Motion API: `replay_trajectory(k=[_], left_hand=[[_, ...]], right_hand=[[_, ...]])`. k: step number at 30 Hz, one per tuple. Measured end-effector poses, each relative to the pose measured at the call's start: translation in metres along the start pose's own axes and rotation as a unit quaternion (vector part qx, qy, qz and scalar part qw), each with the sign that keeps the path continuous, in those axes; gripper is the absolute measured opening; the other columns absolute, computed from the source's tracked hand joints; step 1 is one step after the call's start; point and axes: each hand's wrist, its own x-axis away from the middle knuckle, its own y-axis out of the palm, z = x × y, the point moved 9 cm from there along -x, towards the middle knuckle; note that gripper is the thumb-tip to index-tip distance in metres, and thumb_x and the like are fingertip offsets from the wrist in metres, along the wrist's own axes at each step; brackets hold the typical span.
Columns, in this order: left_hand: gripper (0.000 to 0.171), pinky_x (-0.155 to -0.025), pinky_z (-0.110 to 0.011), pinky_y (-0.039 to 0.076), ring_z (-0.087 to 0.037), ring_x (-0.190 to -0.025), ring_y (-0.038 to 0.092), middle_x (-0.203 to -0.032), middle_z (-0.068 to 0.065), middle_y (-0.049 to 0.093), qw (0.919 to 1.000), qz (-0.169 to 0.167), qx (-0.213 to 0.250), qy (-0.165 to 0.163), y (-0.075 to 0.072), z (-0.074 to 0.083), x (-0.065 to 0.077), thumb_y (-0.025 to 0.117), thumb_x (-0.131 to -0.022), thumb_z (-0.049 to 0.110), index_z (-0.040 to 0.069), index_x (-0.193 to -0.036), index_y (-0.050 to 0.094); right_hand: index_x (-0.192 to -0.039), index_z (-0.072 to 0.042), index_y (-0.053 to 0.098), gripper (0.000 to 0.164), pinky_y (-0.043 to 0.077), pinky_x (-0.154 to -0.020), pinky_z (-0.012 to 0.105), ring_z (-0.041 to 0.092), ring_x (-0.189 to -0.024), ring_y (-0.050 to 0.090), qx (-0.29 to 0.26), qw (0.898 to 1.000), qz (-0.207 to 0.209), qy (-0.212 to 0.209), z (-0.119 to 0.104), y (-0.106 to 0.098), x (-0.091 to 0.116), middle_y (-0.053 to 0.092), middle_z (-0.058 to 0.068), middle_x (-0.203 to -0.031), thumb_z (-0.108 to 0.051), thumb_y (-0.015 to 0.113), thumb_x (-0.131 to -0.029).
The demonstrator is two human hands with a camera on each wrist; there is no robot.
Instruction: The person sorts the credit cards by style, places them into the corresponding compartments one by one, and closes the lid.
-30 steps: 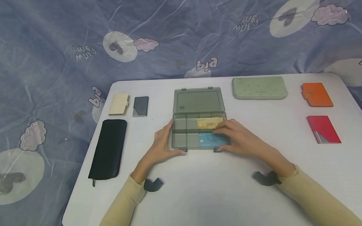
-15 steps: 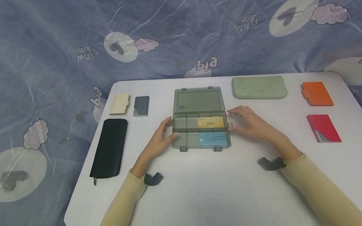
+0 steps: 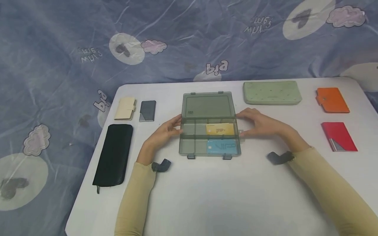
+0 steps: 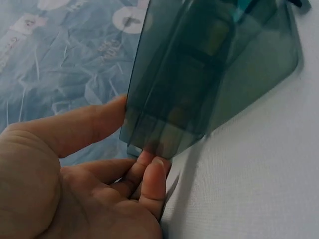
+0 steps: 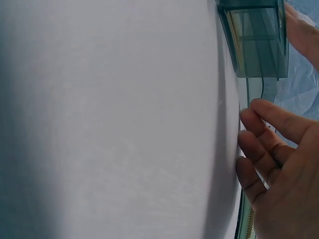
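A translucent grey-green divided plastic box [image 3: 187, 146] lies on the white table with its lid [image 3: 209, 106] folded back. Inside, a yellow card [image 3: 220, 129] rests in the rear right compartment and a blue card [image 3: 222, 146] in the front right one. My left hand [image 3: 161, 133] is at the box's left side by the hinge; in the left wrist view its thumb and fingertips touch the box [image 4: 174, 94]. At the right side, my right hand [image 3: 262, 124] has thumb and fingers spread near the hinge. The right wrist view shows relaxed fingers [image 5: 251, 149] beside the box.
On the left lie a black zip wallet [image 3: 113, 154], a cream snap wallet [image 3: 125, 108] and a grey card holder [image 3: 147, 110]. A green long wallet [image 3: 271, 93] is at the back right. Further right are an orange wallet [image 3: 332, 100] and a red card holder [image 3: 339, 136].
My right hand has left the cards and moved to the box's right side. My left hand has slid back from the front left corner toward the hinge.
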Motion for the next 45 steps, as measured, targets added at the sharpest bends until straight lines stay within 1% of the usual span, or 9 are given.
replay_trajectory(k=[7, 16, 21, 26, 29, 33, 40, 43, 45], left_hand=[[0.077, -0.102, -0.037, 0.035, -0.025, -0.11, 0.052, -0.14, -0.008, 0.04, 0.9997, -0.014, 0.011, 0.015, 0.0, -0.001, -0.001, 0.064, -0.087, 0.014, 0.01, -0.149, 0.017], [0.08, -0.106, -0.041, 0.031, -0.031, -0.125, 0.04, -0.14, -0.013, 0.037, 0.9983, -0.007, 0.058, 0.006, -0.001, 0.0, -0.001, 0.065, -0.085, 0.005, 0.01, -0.149, 0.017], [0.082, -0.105, -0.042, 0.031, -0.035, -0.128, 0.034, -0.142, -0.017, 0.033, 0.9966, -0.01, 0.071, 0.04, -0.001, 0.012, 0.002, 0.063, -0.084, -0.004, 0.011, -0.149, 0.016], [0.076, -0.1, -0.037, 0.036, -0.031, -0.123, 0.038, -0.142, -0.014, 0.035, 0.9942, -0.003, 0.078, 0.074, -0.004, 0.006, -0.001, 0.064, -0.083, -0.003, 0.016, -0.145, 0.023], [0.068, -0.098, -0.036, 0.038, -0.028, -0.118, 0.042, -0.139, -0.012, 0.041, 0.9947, 0.002, 0.078, 0.067, -0.004, 0.001, -0.002, 0.067, -0.083, 0.002, 0.018, -0.14, 0.032], [0.065, -0.096, -0.034, 0.04, -0.03, -0.112, 0.046, -0.139, -0.011, 0.042, 0.9949, -0.001, 0.083, 0.057, -0.004, -0.002, -0.001, 0.066, -0.084, 0.003, 0.019, -0.139, 0.035], [0.052, -0.108, -0.031, 0.028, -0.022, -0.132, 0.035, -0.145, -0.009, 0.036, 0.9839, -0.016, 0.161, 0.076, -0.003, -0.002, -0.003, 0.037, -0.089, -0.011, 0.006, -0.139, 0.036], [0.041, -0.11, -0.035, 0.023, -0.021, -0.133, 0.033, -0.144, -0.011, 0.037, 0.9792, -0.02, 0.184, 0.083, -0.002, 0.0, -0.003, 0.036, -0.095, -0.001, 0.002, -0.136, 0.04], [0.039, -0.11, -0.036, 0.023, -0.02, -0.133, 0.033, -0.144, -0.01, 0.037, 0.9806, -0.022, 0.175, 0.085, -0.001, 0.001, -0.002, 0.041, -0.096, 0.004, 0.003, -0.135, 0.041]], right_hand=[[-0.137, -0.007, 0.041, 0.076, 0.03, -0.102, 0.048, 0.026, -0.123, 0.039, -0.053, 0.998, -0.028, 0.008, 0.004, 0.005, -0.001, 0.044, 0.007, -0.134, -0.032, 0.078, -0.075], [-0.145, -0.013, 0.028, 0.082, 0.032, -0.098, 0.048, 0.023, -0.117, 0.041, -0.1, 0.994, -0.045, 0.002, 0.005, 0.012, 0.0, 0.041, 0.003, -0.133, -0.027, 0.075, -0.079], [-0.146, -0.016, 0.02, 0.087, 0.032, -0.096, 0.048, 0.024, -0.114, 0.043, -0.127, 0.991, -0.037, -0.011, 0.004, 0.012, 0.001, 0.042, 0.007, -0.133, -0.02, 0.075, -0.079], [-0.144, -0.022, 0.018, 0.088, 0.037, -0.095, 0.034, 0.025, -0.107, 0.049, -0.159, 0.987, -0.024, -0.031, 0.002, 0.011, 0.0, 0.044, 0.009, -0.131, -0.016, 0.076, -0.078], [-0.141, -0.025, 0.022, 0.085, 0.038, -0.094, 0.026, 0.024, -0.105, 0.052, -0.166, 0.985, -0.019, -0.038, 0.001, 0.011, 0.001, 0.045, 0.009, -0.131, -0.017, 0.077, -0.077], [-0.142, -0.025, 0.026, 0.081, 0.04, -0.092, 0.026, 0.024, -0.106, 0.054, -0.175, 0.983, -0.019, -0.048, 0.002, 0.012, 0.002, 0.043, 0.006, -0.136, -0.015, 0.075, -0.079], [-0.14, -0.017, 0.033, 0.067, 0.038, -0.096, 0.022, 0.017, -0.111, 0.051, -0.172, 0.982, -0.023, -0.078, -0.001, 0.011, 0.003, 0.041, 0.004, -0.139, 0.001, 0.065, -0.084], [-0.14, -0.011, 0.034, 0.055, 0.042, -0.092, 0.025, 0.019, -0.108, 0.051, -0.178, 0.98, -0.03, -0.087, -0.004, 0.011, 0.006, 0.04, 0.008, -0.138, 0.003, 0.055, -0.09], [-0.139, -0.012, 0.034, 0.053, 0.042, -0.092, 0.028, 0.02, -0.11, 0.05, -0.172, 0.982, -0.032, -0.073, -0.006, 0.012, 0.007, 0.039, 0.007, -0.138, -0.004, 0.055, -0.092]])
